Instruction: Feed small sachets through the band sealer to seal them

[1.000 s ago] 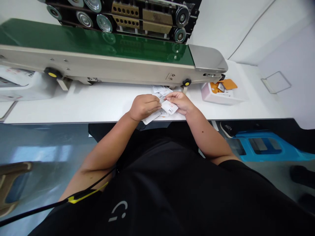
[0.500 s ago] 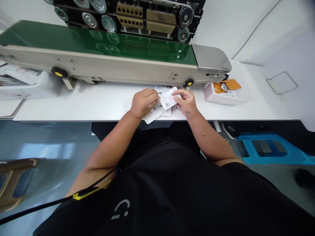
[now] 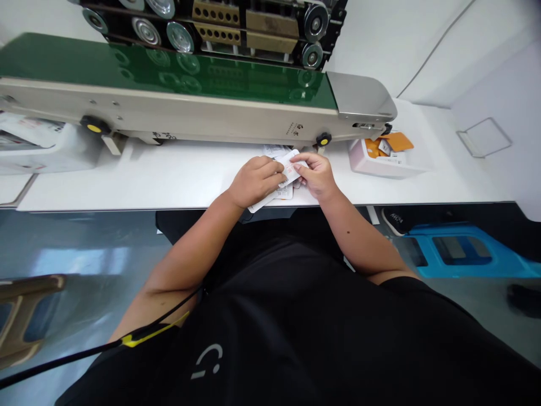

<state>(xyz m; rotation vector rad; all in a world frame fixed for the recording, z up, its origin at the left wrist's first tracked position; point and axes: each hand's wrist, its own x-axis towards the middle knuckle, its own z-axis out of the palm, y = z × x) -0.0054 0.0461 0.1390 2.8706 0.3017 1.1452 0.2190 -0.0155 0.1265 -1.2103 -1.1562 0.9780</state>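
A small white packet (image 3: pixel 291 169) with red and black print is held just over the table's front part. My right hand (image 3: pixel 320 176) pinches its right edge between thumb and fingers. From the other side, my left hand (image 3: pixel 257 182) has its fingers curled over the packet's left part, covering some of the print. Under both hands lie several similar printed packets (image 3: pixel 284 192), overlapping one another and partly hidden.
A sealing machine with a green conveyor belt (image 3: pixel 253 87) stretches across the back of the white table (image 3: pixel 186 180). On the right stands a white bin (image 3: pixel 363 164) with orange and white packets; another white bin (image 3: pixel 80 152) is at left. A blue stool (image 3: pixel 460 248) stands below.
My left hand has moved slightly right and its fingers now reach over the packet, where before they were at its left edge. My right hand keeps its pinch. The view has shifted a little.
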